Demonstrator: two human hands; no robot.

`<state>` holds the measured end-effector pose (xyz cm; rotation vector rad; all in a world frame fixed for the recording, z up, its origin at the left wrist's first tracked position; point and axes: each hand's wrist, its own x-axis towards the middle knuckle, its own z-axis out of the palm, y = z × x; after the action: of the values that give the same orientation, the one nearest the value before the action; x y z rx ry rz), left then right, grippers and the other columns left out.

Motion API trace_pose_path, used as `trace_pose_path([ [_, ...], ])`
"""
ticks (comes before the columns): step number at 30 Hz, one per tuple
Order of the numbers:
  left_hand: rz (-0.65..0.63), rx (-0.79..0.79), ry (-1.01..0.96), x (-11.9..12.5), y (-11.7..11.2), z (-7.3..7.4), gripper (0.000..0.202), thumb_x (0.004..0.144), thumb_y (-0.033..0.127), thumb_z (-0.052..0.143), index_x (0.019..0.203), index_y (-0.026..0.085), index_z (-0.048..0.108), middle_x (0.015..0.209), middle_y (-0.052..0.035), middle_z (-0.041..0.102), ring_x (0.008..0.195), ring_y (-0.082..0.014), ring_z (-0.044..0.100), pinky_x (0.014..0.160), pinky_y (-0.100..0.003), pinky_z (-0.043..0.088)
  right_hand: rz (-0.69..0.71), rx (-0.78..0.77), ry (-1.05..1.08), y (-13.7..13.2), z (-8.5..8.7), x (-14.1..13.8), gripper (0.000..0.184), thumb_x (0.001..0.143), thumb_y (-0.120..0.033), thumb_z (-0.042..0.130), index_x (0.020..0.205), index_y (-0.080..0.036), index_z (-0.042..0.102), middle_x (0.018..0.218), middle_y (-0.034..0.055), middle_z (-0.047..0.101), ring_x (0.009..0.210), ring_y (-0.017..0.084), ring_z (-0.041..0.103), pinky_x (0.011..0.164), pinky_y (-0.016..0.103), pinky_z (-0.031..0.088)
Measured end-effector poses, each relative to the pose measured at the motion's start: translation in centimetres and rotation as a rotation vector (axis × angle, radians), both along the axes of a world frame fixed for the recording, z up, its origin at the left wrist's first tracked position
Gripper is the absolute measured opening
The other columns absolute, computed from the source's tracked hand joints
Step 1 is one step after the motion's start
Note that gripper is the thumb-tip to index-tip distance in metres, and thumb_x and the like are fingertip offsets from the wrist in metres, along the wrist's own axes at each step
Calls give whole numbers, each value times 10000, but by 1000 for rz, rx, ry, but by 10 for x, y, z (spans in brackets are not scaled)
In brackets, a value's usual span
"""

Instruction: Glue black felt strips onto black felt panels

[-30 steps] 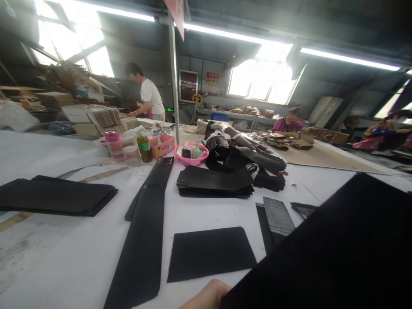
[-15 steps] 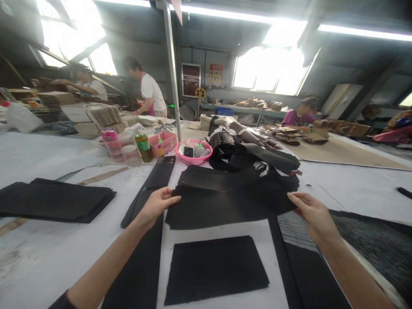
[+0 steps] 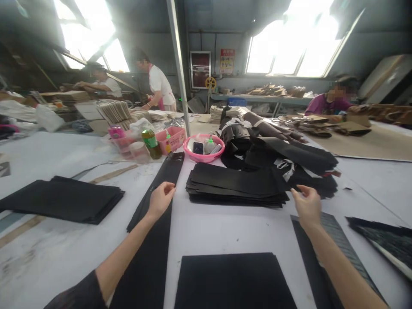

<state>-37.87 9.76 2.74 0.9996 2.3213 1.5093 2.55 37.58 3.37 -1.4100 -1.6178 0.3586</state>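
A stack of black rectangular sheets (image 3: 231,184) lies on the white table, its edges uneven. My left hand (image 3: 161,201) is off the stack's left end, above a long black strip (image 3: 144,253); its fingers are curled with thumb and fingertips together, and nothing shows in them. At the stack's right end is my right hand (image 3: 307,205), thumb and forefinger slightly apart beside the top sheet's corner. Whether those fingertips touch the corner is hard to see. Closest to me lies another black sheet or pile (image 3: 231,281).
More black sheets (image 3: 64,199) lie at left. Behind the stack are a pink basin (image 3: 204,158), a green-labelled bottle (image 3: 152,145), a pink box (image 3: 170,139) and heaped black material (image 3: 283,150). A metal post (image 3: 178,64) rises behind. Several people work further back.
The black sheet held between both hands has come down onto the stack, and my left hand has let go. My view has turned slightly left, and the near black sheet sits lower in view.
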Motion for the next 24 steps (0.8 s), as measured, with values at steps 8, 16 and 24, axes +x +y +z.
trace_pose_path([
  [8, -85, -379, 340, 52, -194, -6, 241, 807, 366, 561, 1009, 236, 589, 1057, -34, 592, 1012, -231, 568, 900, -371, 440, 414, -167, -203, -127, 1, 14, 377, 789, -530, 500, 990, -231, 609, 982, 68, 647, 845, 258, 641, 744, 385, 497],
  [16, 33, -443, 52, 117, -251, -28, 421, 824, 321, 510, 1231, 219, 469, 1059, -71, 625, 940, -247, 628, 823, -374, 477, 1214, 110, -429, -358, -25, -101, 442, 770, -310, 673, 1191, -233, 562, 1177, 67, 620, 1130, 260, 557, 991, 421, 441],
  [24, -61, 272, -1007, 132, -251, -5, 695, 740, 386, 731, 1294, 177, 366, 869, -65, 693, 709, -184, 669, 670, -285, 522, 1116, 233, -268, -422, -54, -146, 521, 799, -100, 479, 1304, -223, 515, 1188, 90, 633, 1087, 249, 602, 936, 426, 496],
])
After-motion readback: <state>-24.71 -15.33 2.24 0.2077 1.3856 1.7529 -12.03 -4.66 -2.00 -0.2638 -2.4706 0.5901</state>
